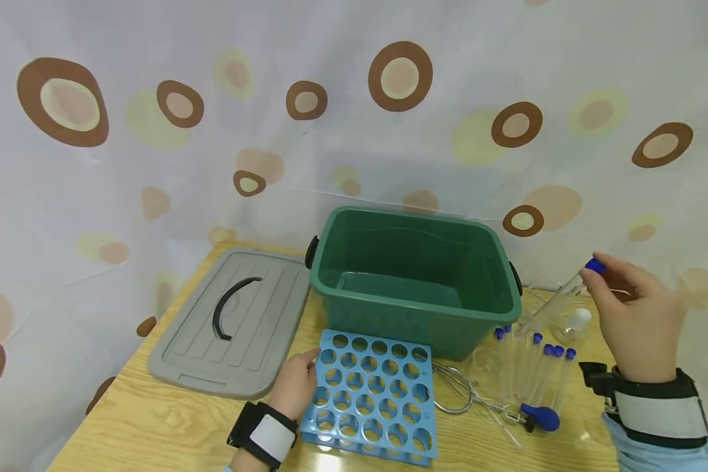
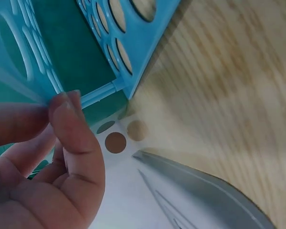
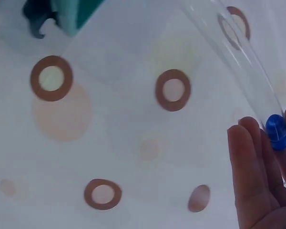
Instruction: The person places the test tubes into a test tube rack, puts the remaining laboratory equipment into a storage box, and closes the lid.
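My left hand [image 1: 295, 383] pinches the left edge of a light blue test tube rack [image 1: 380, 419]. In the left wrist view, thumb and fingertip meet at a corner of the rack's upper plate, beside a rod [image 2: 102, 93] joining the two plates. The holes that show hold no tubes. Over at the right, my right hand [image 1: 643, 314] holds a clear test tube [image 1: 551, 308] by its blue cap [image 3: 278, 132]. The tube slants down and left, above several other capped test tubes [image 1: 539, 377] on the table.
A green bin [image 1: 413, 305] stands behind the rack, its grey lid [image 1: 254, 334] lying at the left. Right of the rack are a metal whisk-like tool [image 1: 457, 390], a blue rubber bulb [image 1: 541, 417] and a small clear bottle with a white top [image 1: 578, 319]. A patterned curtain [image 1: 342, 144] hangs behind.
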### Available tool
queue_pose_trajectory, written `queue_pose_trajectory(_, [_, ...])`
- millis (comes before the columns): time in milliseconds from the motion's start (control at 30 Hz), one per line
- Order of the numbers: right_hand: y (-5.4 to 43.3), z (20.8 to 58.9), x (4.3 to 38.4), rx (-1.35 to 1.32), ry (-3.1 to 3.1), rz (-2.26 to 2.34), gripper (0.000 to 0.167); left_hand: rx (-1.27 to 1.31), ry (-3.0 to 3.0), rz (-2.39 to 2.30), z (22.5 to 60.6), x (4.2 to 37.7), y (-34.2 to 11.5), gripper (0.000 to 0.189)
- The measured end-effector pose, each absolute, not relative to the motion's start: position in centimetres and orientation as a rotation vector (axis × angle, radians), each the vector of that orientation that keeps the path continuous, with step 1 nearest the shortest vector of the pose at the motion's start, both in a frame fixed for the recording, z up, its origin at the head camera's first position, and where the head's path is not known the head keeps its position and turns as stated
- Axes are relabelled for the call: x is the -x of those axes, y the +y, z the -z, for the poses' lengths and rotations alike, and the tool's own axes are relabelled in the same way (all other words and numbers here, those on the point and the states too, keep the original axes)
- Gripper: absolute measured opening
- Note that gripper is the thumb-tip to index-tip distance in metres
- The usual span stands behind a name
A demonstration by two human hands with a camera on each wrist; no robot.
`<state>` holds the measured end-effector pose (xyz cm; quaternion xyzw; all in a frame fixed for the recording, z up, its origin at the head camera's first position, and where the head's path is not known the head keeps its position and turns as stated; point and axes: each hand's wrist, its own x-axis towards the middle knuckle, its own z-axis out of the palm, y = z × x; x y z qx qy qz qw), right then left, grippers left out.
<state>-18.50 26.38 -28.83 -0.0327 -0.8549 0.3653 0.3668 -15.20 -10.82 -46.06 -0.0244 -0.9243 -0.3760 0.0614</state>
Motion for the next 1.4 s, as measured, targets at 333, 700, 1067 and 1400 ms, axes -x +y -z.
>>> queue_pose_trajectory(333, [19.3,27.1,17.0,-0.422,-2.064,-0.984,0.029,0.079,-2.745,1.190,46.7,14.9,-11.2,0.035])
queue_pose_trajectory(700, [11.1,29.2,17.4,-0.740,-2.100,-0.999,0.030,0.076,-2.720,1.240,47.0,15.2,-11.3,0.036])
queue_pose_trajectory(1067, [6.5,32.6,18.2,-0.857,-2.156,-1.051,0.028,0.060,-2.721,1.287,47.3,15.0,-11.3,0.036])
queue_pose_trajectory(1400, [5.1,35.3,18.4,-0.896,-2.203,-1.032,0.026,0.056,-2.713,1.304,47.4,15.1,-11.4,0.035])
